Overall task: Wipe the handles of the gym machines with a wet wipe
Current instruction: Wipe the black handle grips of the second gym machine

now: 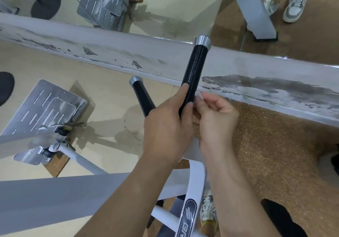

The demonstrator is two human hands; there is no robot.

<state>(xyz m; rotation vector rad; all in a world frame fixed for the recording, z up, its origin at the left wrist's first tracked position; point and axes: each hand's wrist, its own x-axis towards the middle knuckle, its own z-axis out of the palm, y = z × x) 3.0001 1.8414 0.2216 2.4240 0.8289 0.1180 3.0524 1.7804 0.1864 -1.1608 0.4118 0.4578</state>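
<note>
Left hand [165, 126] tight around black handle [195, 69], right hand [216, 119] in a pinch on whitish wipe [199, 95].

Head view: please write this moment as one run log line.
left hand: grips black handle | right hand: pinches wet wipe at handle's side

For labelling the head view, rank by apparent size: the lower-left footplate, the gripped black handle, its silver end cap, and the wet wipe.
1. footplate
2. black handle, partly hidden by the left hand
3. silver end cap
4. wet wipe, only a scrap showing, pinched by the right hand
</note>
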